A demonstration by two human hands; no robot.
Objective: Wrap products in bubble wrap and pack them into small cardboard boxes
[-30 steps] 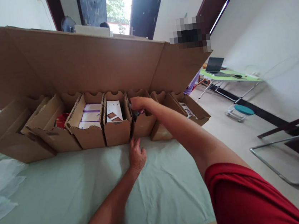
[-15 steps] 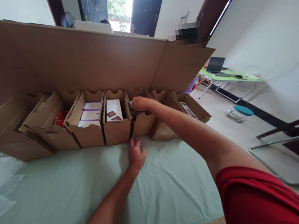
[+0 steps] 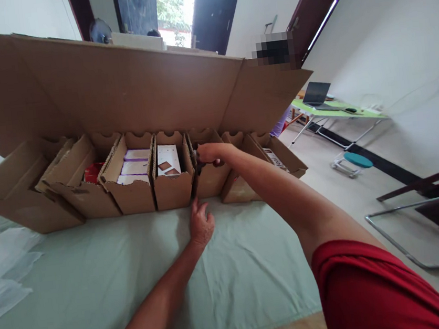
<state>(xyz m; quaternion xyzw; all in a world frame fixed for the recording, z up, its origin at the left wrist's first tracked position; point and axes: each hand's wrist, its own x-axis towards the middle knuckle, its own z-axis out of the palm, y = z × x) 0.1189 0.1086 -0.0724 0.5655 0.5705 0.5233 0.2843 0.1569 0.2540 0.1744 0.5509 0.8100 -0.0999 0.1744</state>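
Note:
A row of open-topped cardboard bins [image 3: 174, 192] stands on a pale green cloth. My right hand [image 3: 211, 154] reaches over the front of one cardboard bin [image 3: 212, 180], right of the middle. Its fingers are curled at that bin's left wall; what they hold is hidden. My left hand [image 3: 201, 225] rests on the cloth with index finger and thumb apart. Its index fingertip lies at the foot of the bins, by the gap between two of them. In the bin left of my right hand stands a white box [image 3: 168, 160] with brown squares.
White packs with purple edges [image 3: 132, 167] fill another bin; a red item [image 3: 92, 173] lies farther left. Behind the row rises a tall cardboard panel [image 3: 135, 89]. Clear plastic [image 3: 7, 268] lies at left on the green cloth [image 3: 250, 266]. A green table [image 3: 336, 109] stands at right.
My right hand has shifted slightly right and down at the same bin, its fingers still curled. The left hand stays at the foot of the row. The whole view has shifted slightly.

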